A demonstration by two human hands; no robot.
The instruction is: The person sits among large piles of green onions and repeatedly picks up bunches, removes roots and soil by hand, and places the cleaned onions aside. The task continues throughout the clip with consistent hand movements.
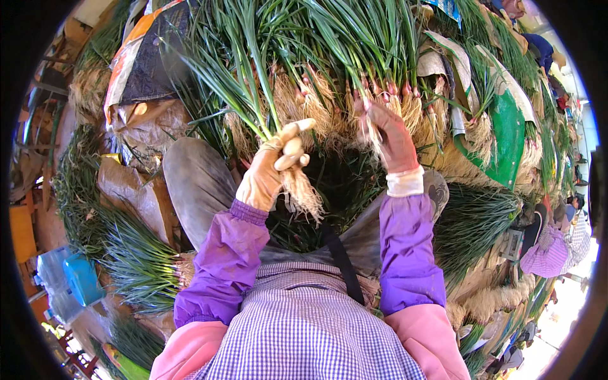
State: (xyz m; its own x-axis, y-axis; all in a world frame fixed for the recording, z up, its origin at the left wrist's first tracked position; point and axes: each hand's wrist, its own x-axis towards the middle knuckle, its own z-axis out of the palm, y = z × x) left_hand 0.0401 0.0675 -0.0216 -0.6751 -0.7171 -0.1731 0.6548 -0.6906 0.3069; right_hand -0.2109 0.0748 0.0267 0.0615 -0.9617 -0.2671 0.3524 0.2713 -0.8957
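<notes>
My left hand, in a cream rubber glove, closes around a small bunch of spring onions. Their pale roots hang below the fist and the green leaves fan out above it. To the right, my right hand, in a reddish-brown glove with a white cuff, pinches a spring onion near its base, roots dangling beside the fingers. Just beyond both hands lies a broad heap of spring onions, with reddish bulbs and straw-coloured roots towards me. Dark leaf scraps cover the ground between my knees.
At my left lie a bundle of spring onions, brown sheeting and a blue plastic container. On the right are a green sack, another leafy bundle and a small scale. Other people sit farther right.
</notes>
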